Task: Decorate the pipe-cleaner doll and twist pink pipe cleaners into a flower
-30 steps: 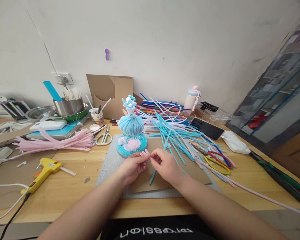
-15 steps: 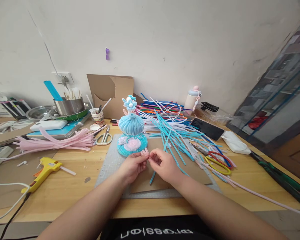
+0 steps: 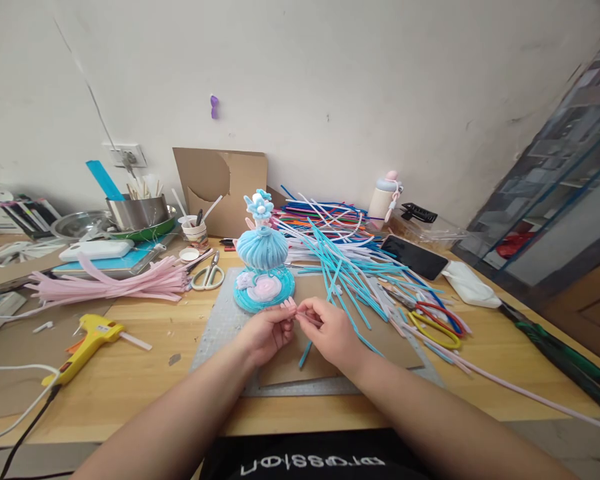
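Between my fingertips is a small bent piece of pink pipe cleaner (image 3: 291, 303). My left hand (image 3: 270, 332) pinches it with thumb and forefinger, the other fingers curled under. Close against it on the right, my right hand (image 3: 329, 328) also pinches the pink piece, its far end hidden by the fingers. Just behind the hands stands a fuzzy blue craft figure (image 3: 263, 250) with a pleated round body and blue flowers on top. It rests on a round blue base (image 3: 240, 301) with a pink spiral. Under the hands lies cardboard (image 3: 305, 373) on a grey cutting mat (image 3: 215, 333).
Blue pipe cleaners (image 3: 350, 287) are heaped right of the figure. Left are a yellow glue gun (image 3: 87, 347), a pink pipe cleaner bundle (image 3: 115, 283) and scissors (image 3: 209, 275). On the right lie red-and-yellow-handled pliers (image 3: 435, 330), a phone (image 3: 415, 257) and a green-black tool (image 3: 565, 357).
My right fingers have shifted slightly around the pink piece, and a bit more of it shows by them. My left hand stays almost still.
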A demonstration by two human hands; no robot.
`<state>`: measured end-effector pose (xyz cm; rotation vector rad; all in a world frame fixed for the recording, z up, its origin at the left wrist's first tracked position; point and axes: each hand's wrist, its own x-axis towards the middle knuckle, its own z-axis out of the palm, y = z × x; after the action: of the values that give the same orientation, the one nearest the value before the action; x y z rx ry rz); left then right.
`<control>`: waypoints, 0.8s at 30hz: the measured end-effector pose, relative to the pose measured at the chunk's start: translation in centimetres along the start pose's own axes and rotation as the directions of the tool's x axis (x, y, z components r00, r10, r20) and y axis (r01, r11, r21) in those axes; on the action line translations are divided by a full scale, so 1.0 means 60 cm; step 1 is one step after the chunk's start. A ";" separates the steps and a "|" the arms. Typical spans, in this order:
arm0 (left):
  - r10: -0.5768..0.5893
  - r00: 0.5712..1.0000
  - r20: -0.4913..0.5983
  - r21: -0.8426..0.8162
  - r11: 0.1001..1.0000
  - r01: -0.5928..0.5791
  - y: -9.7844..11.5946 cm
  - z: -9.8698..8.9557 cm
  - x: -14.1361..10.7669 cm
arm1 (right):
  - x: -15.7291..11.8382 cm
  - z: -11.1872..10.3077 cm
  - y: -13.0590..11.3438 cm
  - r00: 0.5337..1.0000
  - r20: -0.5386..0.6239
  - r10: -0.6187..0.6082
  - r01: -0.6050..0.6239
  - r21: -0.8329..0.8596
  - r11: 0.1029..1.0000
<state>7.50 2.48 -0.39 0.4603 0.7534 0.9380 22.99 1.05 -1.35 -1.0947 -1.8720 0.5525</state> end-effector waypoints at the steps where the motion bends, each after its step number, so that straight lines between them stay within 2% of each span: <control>1: -0.007 1.000 -0.004 -0.007 1.000 0.007 0.000 0.001 0.000 | 0.000 -0.001 0.000 1.000 -0.005 -0.010 0.010 -0.001 1.000; 12: -0.093 0.995 -0.036 -0.065 0.994 0.090 0.002 0.006 -0.006 | 0.000 0.000 -0.001 0.998 -0.047 -0.039 0.040 0.023 0.999; 18: -0.119 0.993 -0.023 -0.068 0.991 0.117 0.005 0.005 -0.005 | 0.001 -0.003 -0.001 0.998 -0.009 -0.056 0.057 0.073 0.996; 24: -0.111 0.994 0.001 0.005 0.994 0.111 0.005 0.006 -0.007 | -0.001 0.000 0.002 0.999 -0.009 -0.046 0.046 0.041 0.998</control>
<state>7.48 2.25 0.21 0.4195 0.7727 0.8320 23.09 1.05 -1.47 -1.0232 -1.8666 0.5573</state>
